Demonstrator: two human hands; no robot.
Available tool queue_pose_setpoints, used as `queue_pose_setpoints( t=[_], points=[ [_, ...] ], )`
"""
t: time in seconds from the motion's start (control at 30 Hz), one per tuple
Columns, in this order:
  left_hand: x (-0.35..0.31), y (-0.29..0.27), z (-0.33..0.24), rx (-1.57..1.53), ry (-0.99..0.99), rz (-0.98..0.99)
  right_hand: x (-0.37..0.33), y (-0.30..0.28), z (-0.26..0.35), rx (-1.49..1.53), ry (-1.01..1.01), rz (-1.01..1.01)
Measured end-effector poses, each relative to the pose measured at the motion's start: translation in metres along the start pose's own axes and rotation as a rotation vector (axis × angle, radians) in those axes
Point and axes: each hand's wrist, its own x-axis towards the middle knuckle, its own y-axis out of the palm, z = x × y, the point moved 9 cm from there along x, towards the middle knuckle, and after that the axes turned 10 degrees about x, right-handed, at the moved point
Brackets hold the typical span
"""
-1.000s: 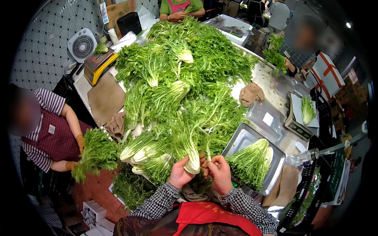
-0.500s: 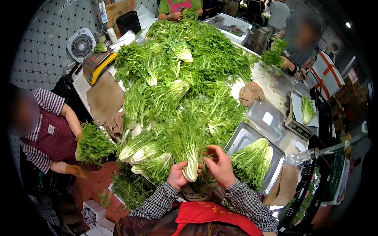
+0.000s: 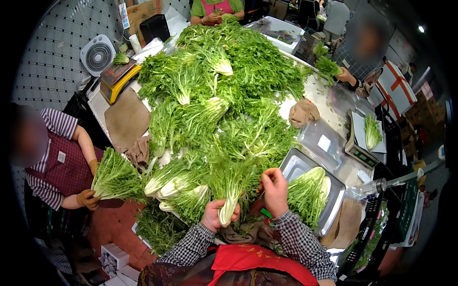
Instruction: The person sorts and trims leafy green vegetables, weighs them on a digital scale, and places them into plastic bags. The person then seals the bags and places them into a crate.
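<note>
A head of curly endive (image 3: 232, 196), with a pale stem end and frilly green leaves, lies in my left hand (image 3: 214, 217), whose fingers wrap round its base. My right hand (image 3: 275, 193) is held just to the right of the leaves, apart from them. Its fingers are curled together in a pinch, and what they hold, if anything, is hidden. Below it shows a small bright green object (image 3: 265, 212) of unclear kind. More endive heads (image 3: 174, 186) lie to the left of my left hand. To the right, a metal tray (image 3: 338, 202) bears trimmed endive (image 3: 310, 190).
A large heap of endive (image 3: 238, 52) covers the table's middle. Scales (image 3: 117, 86) stand at the far left and right, near a brown cloth (image 3: 304, 113). Co-workers handle greens at the left, far side and far right. A crate of leaves (image 3: 160, 229) sits low at left.
My right hand has moved slightly right, away from the endive, and its fingers have curled in. The endive has shifted a little down and left. The left co-worker's bunch has turned, stem end showing.
</note>
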Motion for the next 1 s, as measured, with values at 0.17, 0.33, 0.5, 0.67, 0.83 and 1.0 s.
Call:
queue_pose_setpoints(
  t=[0.17,0.33,0.5,0.67,0.83,1.0],
  points=[
    [-0.001,-0.003,-0.002,0.0,-0.001,-0.1,-0.007,0.007,0.009,-0.088,-0.016,0.089],
    [0.002,-0.005,-0.001,0.026,-0.011,-0.089,-0.025,0.011,-0.021,-0.201,0.096,0.155],
    [0.002,-0.01,0.0,0.093,-0.009,-0.156,-0.027,0.009,-0.022,-0.202,0.05,0.13],
    [0.004,-0.007,-0.002,0.15,-0.013,-0.176,-0.029,0.009,-0.013,-0.2,-0.095,0.121],
    [0.009,0.003,-0.005,0.284,0.015,-0.265,-0.031,0.013,-0.032,-0.272,0.081,0.223],
    [0.002,-0.008,-0.016,0.609,0.048,-0.491,-0.028,0.016,-0.048,-0.094,0.024,0.246]
  ],
)
